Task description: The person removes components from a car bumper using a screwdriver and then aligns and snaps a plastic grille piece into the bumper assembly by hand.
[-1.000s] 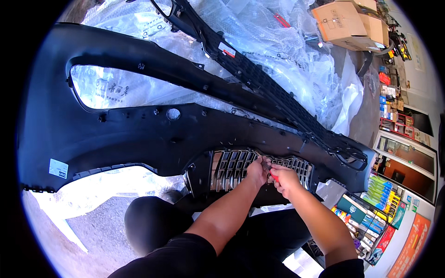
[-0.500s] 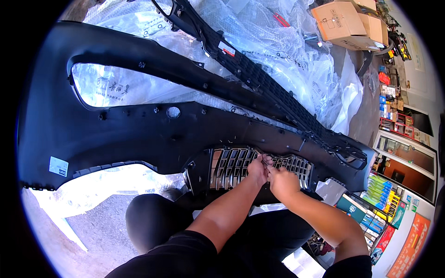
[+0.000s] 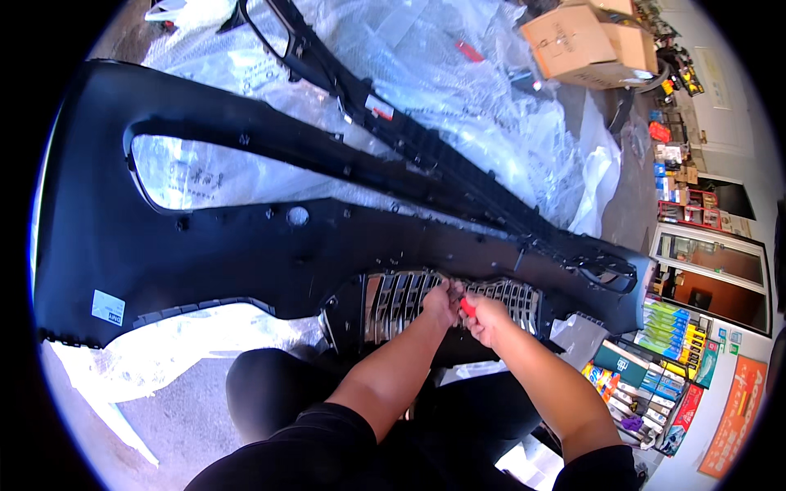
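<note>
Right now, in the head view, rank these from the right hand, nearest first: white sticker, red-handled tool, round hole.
1. Red-handled tool: in the right hand.
2. Round hole: left, in the black bumper.
3. White sticker: far left, on the bumper.

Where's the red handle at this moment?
Head view, right of centre: the red handle is in the right hand, over the grille, just right of the left hand.

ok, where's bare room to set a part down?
Floor at lower left, between the pale plastic wrap and the left knee. Maybe also the black bumper panel, between its white sticker and round hole. Crowded: the grille, where the left hand and right hand, with a red tool, sit close together.
</note>
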